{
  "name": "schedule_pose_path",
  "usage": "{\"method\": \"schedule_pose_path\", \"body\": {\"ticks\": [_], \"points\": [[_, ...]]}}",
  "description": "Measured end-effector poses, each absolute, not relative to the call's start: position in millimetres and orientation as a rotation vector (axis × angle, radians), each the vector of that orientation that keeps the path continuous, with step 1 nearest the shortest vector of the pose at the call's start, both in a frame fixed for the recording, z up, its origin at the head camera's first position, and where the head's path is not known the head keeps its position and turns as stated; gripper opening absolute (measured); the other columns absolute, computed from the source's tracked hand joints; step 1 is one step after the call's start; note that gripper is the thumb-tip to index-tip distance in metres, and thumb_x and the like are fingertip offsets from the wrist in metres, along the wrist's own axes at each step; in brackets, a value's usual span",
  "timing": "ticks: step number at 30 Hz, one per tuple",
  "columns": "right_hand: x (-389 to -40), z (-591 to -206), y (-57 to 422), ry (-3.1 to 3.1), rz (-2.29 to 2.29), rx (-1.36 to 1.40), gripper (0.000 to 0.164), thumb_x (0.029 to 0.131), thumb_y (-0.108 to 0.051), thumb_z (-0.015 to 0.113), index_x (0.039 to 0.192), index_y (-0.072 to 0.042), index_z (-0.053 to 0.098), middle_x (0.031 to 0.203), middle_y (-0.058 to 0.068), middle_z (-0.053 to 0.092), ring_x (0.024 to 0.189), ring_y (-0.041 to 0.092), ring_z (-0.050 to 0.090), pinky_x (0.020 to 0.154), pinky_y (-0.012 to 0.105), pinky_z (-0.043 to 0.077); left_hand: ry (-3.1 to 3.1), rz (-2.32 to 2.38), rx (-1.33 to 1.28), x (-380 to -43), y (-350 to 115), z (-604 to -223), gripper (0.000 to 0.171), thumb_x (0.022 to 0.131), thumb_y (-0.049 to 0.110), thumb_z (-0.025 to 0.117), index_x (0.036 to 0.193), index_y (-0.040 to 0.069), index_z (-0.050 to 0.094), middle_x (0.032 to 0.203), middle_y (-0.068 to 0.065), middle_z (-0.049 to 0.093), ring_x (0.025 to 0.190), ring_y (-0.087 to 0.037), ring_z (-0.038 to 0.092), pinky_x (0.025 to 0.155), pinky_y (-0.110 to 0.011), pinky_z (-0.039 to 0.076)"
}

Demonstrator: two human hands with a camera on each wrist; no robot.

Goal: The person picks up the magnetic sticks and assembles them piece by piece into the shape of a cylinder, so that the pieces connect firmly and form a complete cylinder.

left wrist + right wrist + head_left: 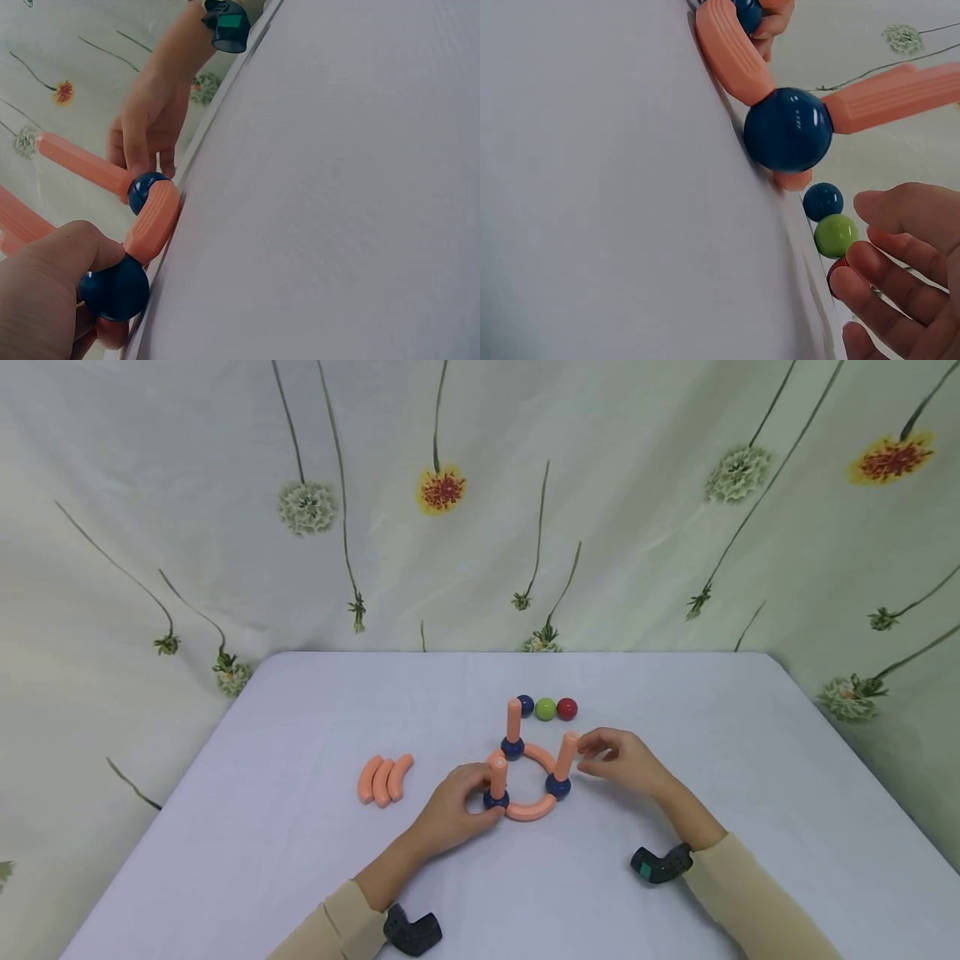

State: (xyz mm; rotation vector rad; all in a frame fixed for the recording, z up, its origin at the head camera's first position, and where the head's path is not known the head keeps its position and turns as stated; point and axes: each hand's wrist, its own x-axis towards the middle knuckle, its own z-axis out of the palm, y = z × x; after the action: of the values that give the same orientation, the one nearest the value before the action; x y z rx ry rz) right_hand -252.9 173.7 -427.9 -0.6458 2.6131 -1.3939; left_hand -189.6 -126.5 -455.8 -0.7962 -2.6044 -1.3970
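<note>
A ring of curved salmon-orange rods joined by dark blue balls lies on the white table. From each of its three balls a straight orange rod rises. My left hand pinches the front-left blue ball, thumb on its near side; some fingers are hidden behind the front-left upright rod. Close to the right-hand upright rod, which leans a little outward above its blue ball, hovers my right hand. Its fingers are loosely bent, apart from the ball, and hold nothing.
Behind the ring stand a loose blue ball, a green ball and a red ball in a row. Three curved orange rods lie side by side to the left. A flower-printed cloth hangs beyond the table.
</note>
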Motion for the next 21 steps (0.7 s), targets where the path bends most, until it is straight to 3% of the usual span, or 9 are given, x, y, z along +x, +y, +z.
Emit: {"method": "schedule_pose_path", "body": {"ticks": [11,21], "points": [[-284.5,-430.4,173.2,2.583,-1.536,-0.406,0.032,0.091,-0.017,0.069,0.114,0.004,0.064,0.104,0.013,0.067,0.095,0.025,0.060,0.078,0.028,0.050,-2.614,-1.389,-0.792,-189.5,-127.1,-456.7,0.031,0.083,0.016,0.075,0.111,0.018,0.063,0.113,0.009,0.061,0.110,-0.012,0.052,0.099,-0.040,0.042],[-308.7,-430.7,162.9,2.606,-1.618,-0.166,0.036,0.091,-0.018,0.070,0.119,0.003,0.061,0.114,0.018,0.065,0.104,0.029,0.059,0.089,0.036,0.048,-2.612,-1.389,-0.790,-189.7,-127.0,-457.9,0.032,0.082,0.017,0.075,0.112,0.018,0.064,0.114,0.009,0.061,0.111,-0.012,0.052,0.099,-0.039,0.042]]}}
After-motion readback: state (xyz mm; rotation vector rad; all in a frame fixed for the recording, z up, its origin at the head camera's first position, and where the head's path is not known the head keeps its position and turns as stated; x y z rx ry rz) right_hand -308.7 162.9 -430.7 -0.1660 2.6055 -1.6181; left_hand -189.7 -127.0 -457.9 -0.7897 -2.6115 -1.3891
